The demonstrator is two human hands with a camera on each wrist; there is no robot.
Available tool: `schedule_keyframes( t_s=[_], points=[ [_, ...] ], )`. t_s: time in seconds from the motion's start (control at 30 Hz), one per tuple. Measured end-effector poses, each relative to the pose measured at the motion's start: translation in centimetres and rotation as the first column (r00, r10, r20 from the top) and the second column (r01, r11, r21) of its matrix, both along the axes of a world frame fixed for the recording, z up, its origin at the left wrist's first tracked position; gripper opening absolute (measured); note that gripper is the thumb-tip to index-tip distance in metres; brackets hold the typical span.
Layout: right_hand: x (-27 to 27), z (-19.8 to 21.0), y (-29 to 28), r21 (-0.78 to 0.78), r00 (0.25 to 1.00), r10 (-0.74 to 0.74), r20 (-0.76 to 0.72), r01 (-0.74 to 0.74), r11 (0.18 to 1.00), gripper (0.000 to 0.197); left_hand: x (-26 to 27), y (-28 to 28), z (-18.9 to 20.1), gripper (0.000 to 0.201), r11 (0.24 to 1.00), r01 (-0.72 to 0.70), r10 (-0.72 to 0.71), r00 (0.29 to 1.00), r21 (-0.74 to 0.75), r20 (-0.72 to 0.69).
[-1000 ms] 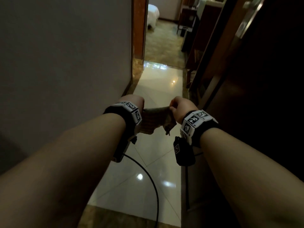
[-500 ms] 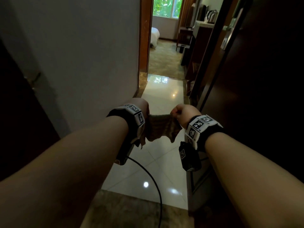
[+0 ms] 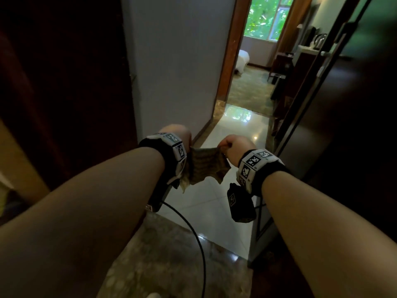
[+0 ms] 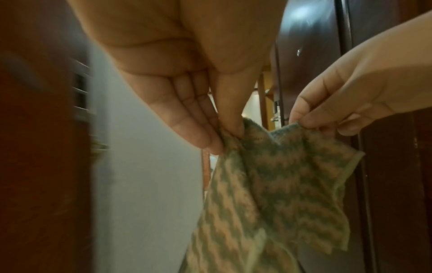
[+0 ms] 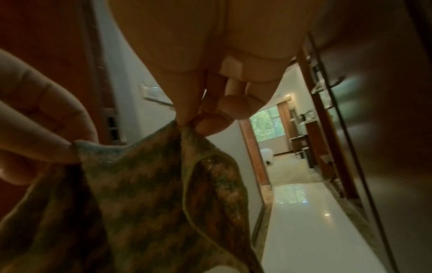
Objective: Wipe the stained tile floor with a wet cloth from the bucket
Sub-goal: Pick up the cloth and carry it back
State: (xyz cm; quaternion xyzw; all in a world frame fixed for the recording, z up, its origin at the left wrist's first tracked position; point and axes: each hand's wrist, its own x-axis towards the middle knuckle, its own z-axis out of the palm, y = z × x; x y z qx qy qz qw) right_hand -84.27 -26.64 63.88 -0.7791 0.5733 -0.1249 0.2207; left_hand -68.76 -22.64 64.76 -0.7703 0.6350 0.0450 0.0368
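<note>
Left hand: I have it raised in front of me, thumb and fingers pinching one top corner of the cloth. The left wrist view shows its fingers nearly straight, pressed together against the thumb with the cloth edge caught between.

Right hand: raised level with the left, just beside it to the right, thumb and forefinger pinching the other top corner; remaining fingers curled in, as the right wrist view shows.

Cloth: green-and-pale zigzag weave with a hemmed edge. It spans the short gap between my two hands and hangs below them, slack and creased, one lower corner drooping under the left wristband. It is in the air, well above the floor.

Floor: glossy white tiles run away down the corridor, with a mottled stone strip nearest me.

Cable: black, looping down from the left wrist unit.

Wall: pale, on the left. Dark door on the right. Far end: doorway to a room with a window.
</note>
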Motion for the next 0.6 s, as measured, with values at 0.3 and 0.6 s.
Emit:
schedule_keyframes(
  t_s=[0.3, 0.6],
  points=[
    [8.3, 1.0, 9.2, 0.174, 0.972, 0.227, 0.060, -0.234, 0.956, 0.027, 8.1, 12.2, 0.6, 0.033, 0.981, -0.192, 0.193, 0.979, 0.021, -0.059],
    [22.7, 1.9, 20.4, 0.069, 0.923, 0.384, -0.006, -0.382, 0.921, 0.023, 22.0, 23.0, 1.3, 0.035, 0.957, -0.286, 0.284, 0.958, 0.057, 0.031]
  ],
)
